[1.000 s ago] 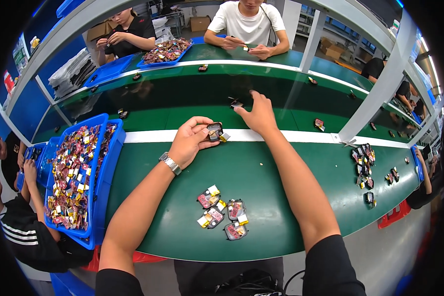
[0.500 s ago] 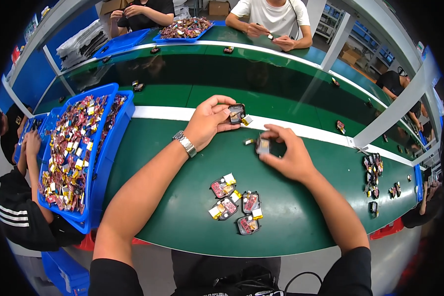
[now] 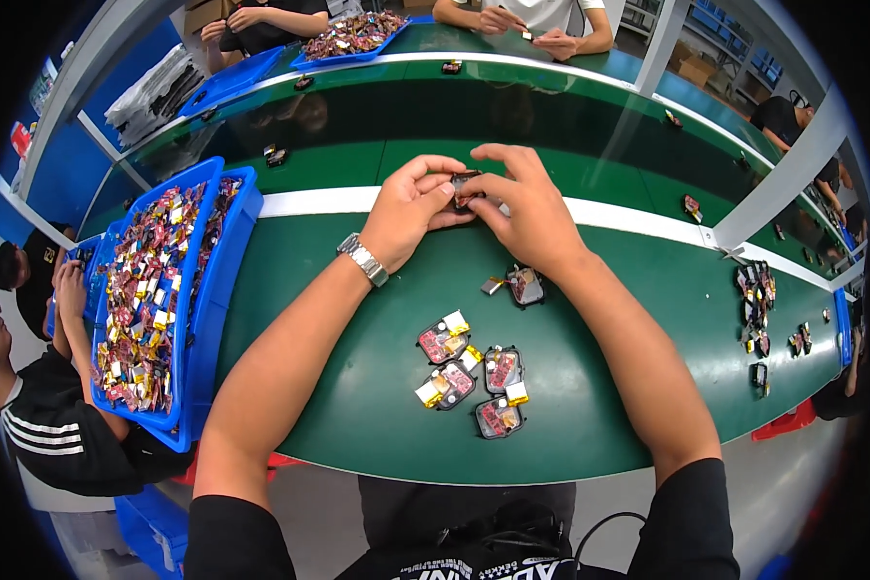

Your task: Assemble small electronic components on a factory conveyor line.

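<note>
My left hand [image 3: 406,211], with a metal watch at its wrist, grips a small black electronic casing [image 3: 466,183] by its edge. My right hand [image 3: 526,208] has thumb and fingers closed on the same casing, covering most of it. Below my right hand lies another black casing [image 3: 526,286], with a small silver battery [image 3: 493,285] beside it. Closer to me sits a cluster of similar casings [image 3: 504,369] with red circuit boards inside. White-and-yellow batteries [image 3: 428,393] lie against them.
At left stands a blue tray [image 3: 182,387] heaped with circuit boards and batteries. More casings [image 3: 756,300] are grouped at the right. Beyond a white rail [image 3: 319,200] runs a green belt [image 3: 358,164] carrying scattered casings. Co-workers sit across and at the left; a metal post [image 3: 778,184] rises right.
My right hand has let go of the casing that now lies on the table. It has moved up and left to the casing in my left hand. The view has shifted slightly.
</note>
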A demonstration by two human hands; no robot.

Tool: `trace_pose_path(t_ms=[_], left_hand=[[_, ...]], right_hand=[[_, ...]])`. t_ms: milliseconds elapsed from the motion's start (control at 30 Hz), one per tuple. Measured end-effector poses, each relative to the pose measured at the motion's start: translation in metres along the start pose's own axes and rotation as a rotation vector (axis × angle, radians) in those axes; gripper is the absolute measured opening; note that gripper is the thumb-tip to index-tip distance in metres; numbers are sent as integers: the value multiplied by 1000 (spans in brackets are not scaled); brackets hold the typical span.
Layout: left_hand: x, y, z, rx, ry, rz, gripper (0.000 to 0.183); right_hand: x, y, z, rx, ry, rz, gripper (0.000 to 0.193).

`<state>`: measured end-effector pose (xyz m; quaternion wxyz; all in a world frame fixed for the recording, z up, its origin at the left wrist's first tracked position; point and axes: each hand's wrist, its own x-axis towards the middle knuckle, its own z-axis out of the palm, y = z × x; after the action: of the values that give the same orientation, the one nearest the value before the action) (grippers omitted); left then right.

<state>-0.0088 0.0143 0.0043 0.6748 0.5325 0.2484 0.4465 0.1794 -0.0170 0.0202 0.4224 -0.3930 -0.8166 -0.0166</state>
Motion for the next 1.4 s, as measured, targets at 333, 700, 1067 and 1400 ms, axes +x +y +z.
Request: trace_pose_path(t_ms=[333,700,1067,1400], left_hand=[[-1,0,0,77,-7,6,18],[-4,1,2,146,-45,28,13],[-3,4,4,271,-36,-103,16],[-4,6,10,293,14,-118,25]], right_hand=[[-4,8,0,324,-97,232,9],[-5,10,-4,657,-164,424,9],[-9,-4,-3,136,-73,140,9],[-12,-6,-3,17,-58,75,9]])
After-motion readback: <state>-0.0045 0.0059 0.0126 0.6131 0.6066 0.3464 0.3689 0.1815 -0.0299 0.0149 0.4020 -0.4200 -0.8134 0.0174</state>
